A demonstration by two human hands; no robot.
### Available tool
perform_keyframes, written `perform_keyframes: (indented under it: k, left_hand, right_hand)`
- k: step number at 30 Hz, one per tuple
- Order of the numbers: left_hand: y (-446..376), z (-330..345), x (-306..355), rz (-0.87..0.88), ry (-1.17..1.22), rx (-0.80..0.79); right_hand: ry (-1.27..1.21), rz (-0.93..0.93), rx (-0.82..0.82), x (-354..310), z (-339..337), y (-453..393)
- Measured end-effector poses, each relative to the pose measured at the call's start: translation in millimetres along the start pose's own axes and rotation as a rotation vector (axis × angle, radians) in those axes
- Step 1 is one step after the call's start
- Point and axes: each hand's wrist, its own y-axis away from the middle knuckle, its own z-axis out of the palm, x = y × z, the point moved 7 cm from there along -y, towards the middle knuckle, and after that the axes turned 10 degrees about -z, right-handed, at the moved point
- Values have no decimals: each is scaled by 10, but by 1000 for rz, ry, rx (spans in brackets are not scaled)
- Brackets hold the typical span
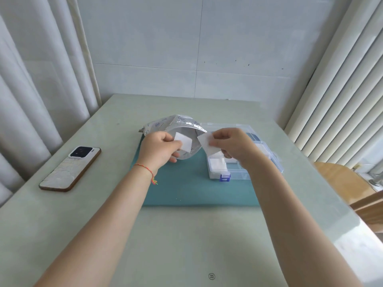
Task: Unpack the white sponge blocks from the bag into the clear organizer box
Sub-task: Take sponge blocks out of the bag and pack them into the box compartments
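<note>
Centre of frame, both hands up over the teal mat. Left hand pinches one white sponge block at the mouth of the foil bag; its lower fingers curl under the bag's rim, likely to keep the mouth propped open toward the person. The bag lies on its side, opening tilted to the camera, so blocks can be drawn out without lifting it. I cannot tell how many blocks remain inside.

Right hand has its grip closed on a second sponge block, thumb and fingers pinching its right edge, just above the left end of the clear organizer box. It looks poised to go into a compartment below.

The box sits right of centre, lid open, partly on the mat. Its near-left compartments already show white blocks, stacked flush. A blue latch hangs at the front edge.

The two held blocks are near each other but apart. The right forearm crosses over the box's right compartments and hides them, so free space there is unclear.

Left of frame on the counter: a phone face down, well apart from the work. Pleated curtains on both sides, a wooden chair at the right edge. Nothing blocks the short path from bag to box.
</note>
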Motion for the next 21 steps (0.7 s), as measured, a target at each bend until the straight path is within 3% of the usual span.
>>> perform_keyframes:
  k: [3,9,21]
  left_hand:
    - [24,147,-38,-41,-88,-229]
    - [119,297,36,-13,-89,-427]
    - [171,278,60,10,-151,-513]
  right_hand:
    - [-102,-78,-78,-127,-28,55]
    - [112,-65,-196,-134,131,73]
    - [242,-71,-224,-150,278,36]
